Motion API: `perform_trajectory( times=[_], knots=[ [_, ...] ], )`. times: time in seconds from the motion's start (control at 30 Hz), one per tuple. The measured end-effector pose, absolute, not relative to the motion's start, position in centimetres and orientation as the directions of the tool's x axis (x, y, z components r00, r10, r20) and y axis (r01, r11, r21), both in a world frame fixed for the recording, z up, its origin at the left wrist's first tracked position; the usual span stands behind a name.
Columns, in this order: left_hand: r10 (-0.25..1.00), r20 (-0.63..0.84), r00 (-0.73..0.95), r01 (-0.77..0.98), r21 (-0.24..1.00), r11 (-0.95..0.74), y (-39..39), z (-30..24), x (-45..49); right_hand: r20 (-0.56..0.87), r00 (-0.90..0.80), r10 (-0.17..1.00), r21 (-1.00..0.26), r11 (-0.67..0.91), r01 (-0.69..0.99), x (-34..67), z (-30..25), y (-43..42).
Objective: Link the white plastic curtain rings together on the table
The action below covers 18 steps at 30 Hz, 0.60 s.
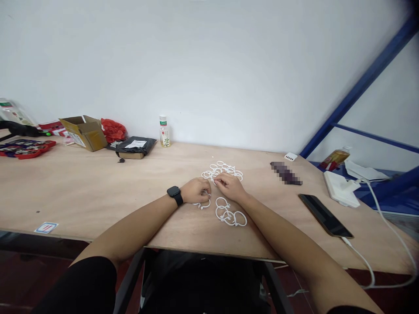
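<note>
My left hand [195, 190], with a black watch on its wrist, is closed with its fingers curled round a white plastic ring, part of which shows at the fingertips. Just below that hand, another white ring shape [205, 205] is partly covered by it. My right hand [231, 186] has its fingers pinched together at the near edge of a pile of white plastic rings [223, 164]. What is between those fingertips I cannot make out. A smaller group of rings with little tabs [225, 213] lies on the table, left of my right forearm.
On the wooden table [104, 187], a phone [325, 214] charges at right by a white power strip [340, 187]. A pixelated dark item [286, 173] lies behind it. A bottle [164, 131], a black parcel [135, 146] and an open carton [85, 134] stand at back left.
</note>
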<state>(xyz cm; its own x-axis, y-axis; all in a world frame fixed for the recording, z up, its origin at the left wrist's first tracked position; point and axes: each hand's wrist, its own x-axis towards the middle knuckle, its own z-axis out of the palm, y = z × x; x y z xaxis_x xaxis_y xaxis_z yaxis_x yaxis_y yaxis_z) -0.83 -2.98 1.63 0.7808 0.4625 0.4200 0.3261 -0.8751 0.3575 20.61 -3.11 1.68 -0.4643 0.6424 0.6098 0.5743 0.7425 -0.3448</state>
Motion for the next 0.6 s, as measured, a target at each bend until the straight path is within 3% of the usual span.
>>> perform_trajectory(
  times=[0.37, 0.6],
  knots=[
    [0.537, 0.682, 0.497, 0.373, 0.391, -0.841, -3.22, 2.45, -0.91, 0.627, -0.52, 0.58, -0.329, 0.802, 0.498, 20.25, 2.14, -3.98],
    [0.515, 0.712, 0.477, 0.358, 0.378, -0.854, -2.92, 2.0, -0.89, 0.653, -0.512, 0.558, -0.299, 0.811, 0.502, 20.15, 2.18, -4.1]
  ],
)
